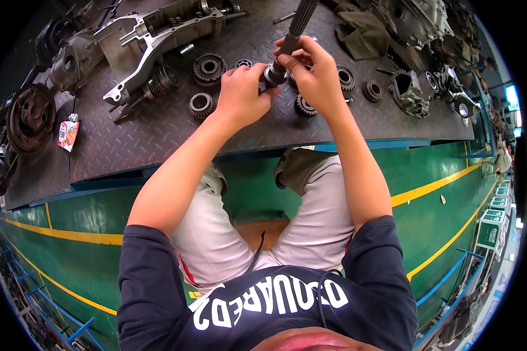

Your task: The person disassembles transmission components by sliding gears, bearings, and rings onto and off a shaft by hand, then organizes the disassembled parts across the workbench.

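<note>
A dark splined shaft [302,20] stands tilted over the workbench, its far end running out of the top of the view. My right hand [319,73] is closed around its lower part, fingers and thumb wrapped on the metal. At the shaft's lower end sits a shiny metal ring [270,75]. My left hand [243,96] is closed on that ring from the left, thumb under it; its fingertips are partly hidden. Close to my hands on the bench lie a large gear [209,68], a smaller toothed ring [201,105] and another gear [303,106].
A cut-open gearbox housing [152,44] and a gear cluster [161,82] lie left on the steel bench [140,140]. To the right are a small gear [371,90], a cast housing [410,93] and a dark cloth [363,35]. A rusty drum [32,117] stands far left.
</note>
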`<action>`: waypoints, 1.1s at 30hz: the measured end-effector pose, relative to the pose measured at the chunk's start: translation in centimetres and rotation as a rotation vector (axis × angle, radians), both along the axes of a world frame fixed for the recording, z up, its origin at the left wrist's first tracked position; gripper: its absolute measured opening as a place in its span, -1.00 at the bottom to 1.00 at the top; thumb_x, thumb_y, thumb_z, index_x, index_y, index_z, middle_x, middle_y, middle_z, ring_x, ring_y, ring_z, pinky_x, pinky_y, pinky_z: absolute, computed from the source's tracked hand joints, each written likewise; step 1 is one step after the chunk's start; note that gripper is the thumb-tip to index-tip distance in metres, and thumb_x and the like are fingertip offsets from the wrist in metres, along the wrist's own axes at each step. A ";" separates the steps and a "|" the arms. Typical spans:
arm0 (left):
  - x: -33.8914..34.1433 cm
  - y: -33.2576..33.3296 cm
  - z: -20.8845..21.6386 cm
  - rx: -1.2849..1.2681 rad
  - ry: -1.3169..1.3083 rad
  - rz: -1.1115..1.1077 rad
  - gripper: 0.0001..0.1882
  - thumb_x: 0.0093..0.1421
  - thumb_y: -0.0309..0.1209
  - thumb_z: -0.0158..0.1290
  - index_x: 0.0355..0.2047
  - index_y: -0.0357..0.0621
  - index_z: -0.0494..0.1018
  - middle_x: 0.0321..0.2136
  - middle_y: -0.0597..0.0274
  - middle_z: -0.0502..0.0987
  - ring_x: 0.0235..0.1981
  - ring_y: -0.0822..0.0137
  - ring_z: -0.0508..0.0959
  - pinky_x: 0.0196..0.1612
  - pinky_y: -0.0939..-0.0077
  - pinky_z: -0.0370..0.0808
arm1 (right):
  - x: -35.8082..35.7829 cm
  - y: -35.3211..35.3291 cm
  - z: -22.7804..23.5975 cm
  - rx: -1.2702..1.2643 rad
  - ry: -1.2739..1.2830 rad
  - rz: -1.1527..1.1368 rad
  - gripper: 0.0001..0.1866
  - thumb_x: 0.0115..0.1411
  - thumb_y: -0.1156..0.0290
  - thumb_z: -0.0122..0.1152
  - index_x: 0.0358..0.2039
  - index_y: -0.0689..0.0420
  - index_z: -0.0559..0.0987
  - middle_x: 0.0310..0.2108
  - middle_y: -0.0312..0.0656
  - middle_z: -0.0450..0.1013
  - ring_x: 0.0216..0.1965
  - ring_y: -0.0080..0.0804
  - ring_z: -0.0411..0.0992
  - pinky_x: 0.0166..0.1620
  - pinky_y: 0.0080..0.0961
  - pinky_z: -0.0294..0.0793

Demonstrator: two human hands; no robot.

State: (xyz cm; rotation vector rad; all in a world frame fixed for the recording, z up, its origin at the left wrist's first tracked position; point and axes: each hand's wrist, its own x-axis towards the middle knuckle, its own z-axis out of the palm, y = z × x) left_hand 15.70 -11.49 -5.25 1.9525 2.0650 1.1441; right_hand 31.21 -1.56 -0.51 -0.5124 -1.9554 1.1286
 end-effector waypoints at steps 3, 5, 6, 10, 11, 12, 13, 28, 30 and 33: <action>0.3 -0.1 0.9 0.094 -0.009 0.033 -0.60 0.17 -0.35 0.39 -0.02 -0.18 0.60 -0.20 -0.01 0.70 -0.11 -0.04 0.67 0.00 0.10 0.56 | -1.0 1.9 0.2 -0.042 0.172 -0.090 -0.79 0.36 0.49 0.33 -0.02 0.23 0.64 -0.24 -0.21 0.68 -0.25 -0.53 0.60 -0.13 -0.53 0.55; 0.4 -0.3 1.4 0.142 -0.014 0.027 -0.62 0.19 -0.35 0.38 -0.01 -0.18 0.60 -0.19 0.01 0.70 -0.10 -0.01 0.67 0.03 0.11 0.55 | -1.1 3.1 0.0 -0.202 0.249 -0.079 -0.77 0.39 0.46 0.30 0.01 0.23 0.62 -0.21 -0.20 0.68 -0.22 -0.52 0.60 -0.08 -0.53 0.54; 0.6 -0.6 1.5 0.131 -0.088 0.058 -0.61 0.22 -0.30 0.35 0.01 -0.14 0.58 -0.18 0.07 0.70 -0.07 0.02 0.64 0.08 0.09 0.48 | -0.9 3.0 0.6 -0.228 0.194 -0.118 -0.78 0.45 0.41 0.25 0.03 0.20 0.60 -0.15 -0.18 0.67 -0.18 -0.50 0.60 -0.04 -0.51 0.54; 0.6 -0.9 1.6 0.135 -0.148 0.103 -0.48 0.28 -0.28 0.31 0.18 -0.20 0.47 -0.02 0.00 0.66 0.05 -0.01 0.60 0.17 0.07 0.45 | -1.2 5.2 0.2 -0.455 0.256 -0.134 -0.76 0.51 0.25 0.22 -0.02 0.16 0.60 -0.12 -0.22 0.66 -0.13 -0.50 0.60 -0.04 -0.52 0.56; 0.6 -0.9 1.6 0.156 -0.127 0.130 -0.45 0.30 -0.31 0.30 0.22 -0.25 0.44 0.02 -0.09 0.64 0.08 -0.03 0.60 0.19 0.09 0.50 | -1.5 5.8 -0.1 -0.453 0.257 -0.142 -0.76 0.51 0.25 0.22 -0.02 0.16 0.60 -0.12 -0.22 0.66 -0.13 -0.50 0.60 -0.04 -0.52 0.56; 0.2 -0.9 1.4 0.119 -0.120 0.125 -0.41 0.31 -0.30 0.29 0.26 -0.26 0.38 0.06 -0.14 0.61 0.11 -0.08 0.59 0.22 0.08 0.48 | -1.7 6.8 -0.5 -0.510 0.227 -0.182 -0.75 0.51 0.25 0.23 -0.04 0.18 0.60 -0.12 -0.22 0.65 -0.14 -0.47 0.60 -0.04 -0.49 0.57; -0.1 -0.8 1.4 0.103 -0.119 0.119 -0.42 0.32 -0.28 0.27 0.25 -0.25 0.39 0.07 -0.11 0.61 0.14 -0.09 0.56 0.24 0.07 0.45 | -1.8 7.6 -0.6 -0.567 0.197 -0.224 -0.75 0.50 0.24 0.25 -0.07 0.19 0.60 -0.13 -0.22 0.64 -0.15 -0.45 0.61 -0.04 -0.47 0.58; 0.4 -3.0 1.9 0.157 -0.034 -0.140 -0.68 0.21 -0.46 0.26 -0.03 -0.26 0.55 -0.01 -0.08 0.56 0.13 -0.11 0.50 0.25 0.07 0.43 | -5.2 21.7 -5.6 -0.923 -0.343 -0.402 -0.79 0.45 0.32 0.29 -0.03 0.14 0.58 -0.19 -0.11 0.69 -0.31 -0.33 0.73 -0.46 -0.64 0.66; 0.8 -3.7 1.9 0.138 -0.025 -0.197 -0.69 0.21 -0.47 0.27 -0.04 -0.24 0.56 0.00 -0.06 0.56 0.15 -0.09 0.50 0.26 0.09 0.43 | -5.4 21.5 -5.0 -0.900 -0.369 -0.369 -0.77 0.44 0.31 0.31 -0.03 0.16 0.59 -0.20 -0.11 0.69 -0.29 -0.32 0.73 -0.43 -0.64 0.70; 1.5 -4.6 1.8 0.107 0.019 -0.258 -0.67 0.19 -0.47 0.28 -0.04 -0.25 0.55 0.01 -0.06 0.55 0.15 -0.11 0.49 0.26 0.08 0.43 | -6.7 20.5 -4.6 -0.871 -0.389 -0.406 -0.75 0.42 0.33 0.34 -0.02 0.20 0.58 -0.18 -0.09 0.68 -0.28 -0.28 0.73 -0.42 -0.60 0.72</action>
